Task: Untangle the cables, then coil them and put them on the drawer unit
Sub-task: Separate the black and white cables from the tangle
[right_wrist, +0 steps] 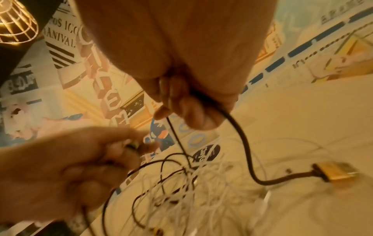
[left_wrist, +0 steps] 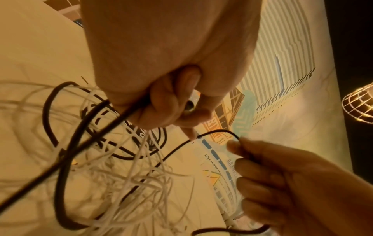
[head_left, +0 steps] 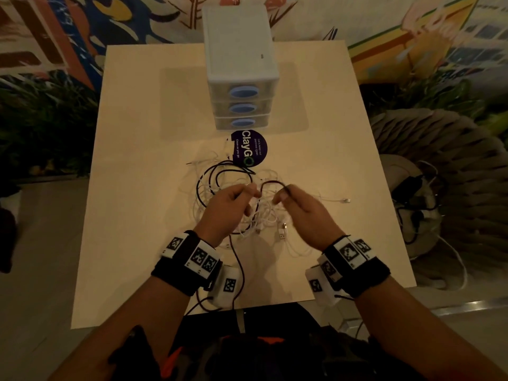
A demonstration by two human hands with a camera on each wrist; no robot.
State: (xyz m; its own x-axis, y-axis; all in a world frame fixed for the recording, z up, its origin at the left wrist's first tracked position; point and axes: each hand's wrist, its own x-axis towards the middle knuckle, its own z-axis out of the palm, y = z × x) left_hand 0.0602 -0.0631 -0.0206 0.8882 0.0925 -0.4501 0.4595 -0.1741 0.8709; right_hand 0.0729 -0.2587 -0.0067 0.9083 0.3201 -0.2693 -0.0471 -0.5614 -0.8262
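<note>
A tangle of white cables (head_left: 265, 215) and a black cable (head_left: 270, 183) lies mid-table, in front of the white three-drawer unit (head_left: 242, 64). My left hand (head_left: 236, 199) grips one stretch of the black cable (left_wrist: 66, 143) in a fist, and a metal plug tip (left_wrist: 189, 107) shows between its fingers. My right hand (head_left: 295, 200) holds another stretch of the black cable (right_wrist: 242, 143), which runs on to a flat connector (right_wrist: 335, 172). A short arc of black cable spans between the two hands, both raised a little above the pile. Nothing lies on top of the drawer unit.
A round purple sticker (head_left: 249, 148) sits on the cream table (head_left: 137, 215) between the drawers and the tangle. A loose white plug (head_left: 347, 200) lies to the right. A woven seat (head_left: 453, 160) and more cords (head_left: 412, 193) are beside the table's right edge.
</note>
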